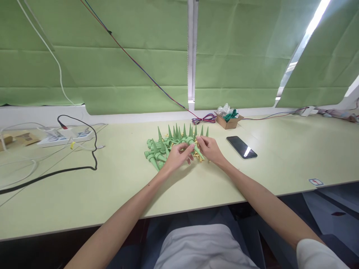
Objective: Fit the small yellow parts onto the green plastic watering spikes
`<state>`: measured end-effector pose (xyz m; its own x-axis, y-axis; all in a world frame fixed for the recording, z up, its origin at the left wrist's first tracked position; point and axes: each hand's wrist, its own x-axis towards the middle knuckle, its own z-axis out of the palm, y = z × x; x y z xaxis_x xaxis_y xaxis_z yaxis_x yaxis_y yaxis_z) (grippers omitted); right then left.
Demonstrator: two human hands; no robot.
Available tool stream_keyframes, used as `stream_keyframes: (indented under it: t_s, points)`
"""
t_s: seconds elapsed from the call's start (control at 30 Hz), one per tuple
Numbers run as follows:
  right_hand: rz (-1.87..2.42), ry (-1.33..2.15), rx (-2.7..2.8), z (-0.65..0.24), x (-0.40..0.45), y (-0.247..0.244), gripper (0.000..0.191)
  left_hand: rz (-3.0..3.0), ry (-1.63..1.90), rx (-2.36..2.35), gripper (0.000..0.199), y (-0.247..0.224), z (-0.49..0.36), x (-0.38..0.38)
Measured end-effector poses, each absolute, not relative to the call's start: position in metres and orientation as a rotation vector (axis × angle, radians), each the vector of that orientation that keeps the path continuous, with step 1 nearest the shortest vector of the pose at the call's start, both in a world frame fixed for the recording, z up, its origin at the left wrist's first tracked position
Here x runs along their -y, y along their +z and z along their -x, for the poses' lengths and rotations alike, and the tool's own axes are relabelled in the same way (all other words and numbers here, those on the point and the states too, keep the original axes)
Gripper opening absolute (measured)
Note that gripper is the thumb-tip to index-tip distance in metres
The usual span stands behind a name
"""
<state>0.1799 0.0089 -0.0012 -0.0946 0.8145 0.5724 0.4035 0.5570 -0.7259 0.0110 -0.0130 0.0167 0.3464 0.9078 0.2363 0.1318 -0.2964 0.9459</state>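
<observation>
My left hand (179, 155) is closed on a green plastic watering spike (198, 150), which tilts with its point down and to the right. Close beside it, my right hand (209, 147) is closed in a pinch near the spike's wider end; what its fingertips hold is too small to make out. Just behind and left of my hands lies a pile of like green spikes (153, 158). Several of them stand with their points up along the back. Small yellow pieces (200, 156) show under and between my hands, partly hidden.
A black phone (241, 147) lies right of my hands. Behind it stands a small cardboard box (226, 122) with clear plastic and green material, beside a coiled red-and-blue wire (204, 118). On the left are a white power strip (67, 138) and a black cable (56, 173).
</observation>
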Motion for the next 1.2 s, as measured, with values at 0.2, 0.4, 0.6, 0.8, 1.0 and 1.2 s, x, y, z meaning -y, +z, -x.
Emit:
stream_keyframes:
  t_s: [0.2, 0.4, 0.6, 0.8, 1.0, 1.2]
  points:
    - [1.001, 0.554, 1.717, -0.18, -0.01, -0.001, 0.051, -1.955, 1.15, -1.097, 0.031, 0.007, -0.011, 0.009]
    - [0.995, 0.587, 1.744, -0.18, -0.012, -0.002, 0.053, -2.166, 1.325, -1.094, 0.021, -0.001, -0.011, 0.005]
    - [0.982, 0.596, 1.733, -0.178, -0.012, -0.002, 0.054, -2.245, 1.349, -1.114, 0.013, 0.001, -0.011, 0.007]
    - [0.981, 0.57, 1.712, -0.174, -0.01, -0.002, 0.054, -2.025, 1.394, -1.171, 0.022, 0.001, -0.012, 0.005]
    - [0.984, 0.511, 1.731, -0.174, -0.011, -0.004, 0.051, -1.824, 1.318, -1.111, 0.027, 0.001, -0.011, 0.0]
    - [0.989, 0.422, 1.748, -0.176, -0.01, -0.004, 0.046, -1.466, 1.264, -0.973, 0.048, 0.004, -0.013, -0.002]
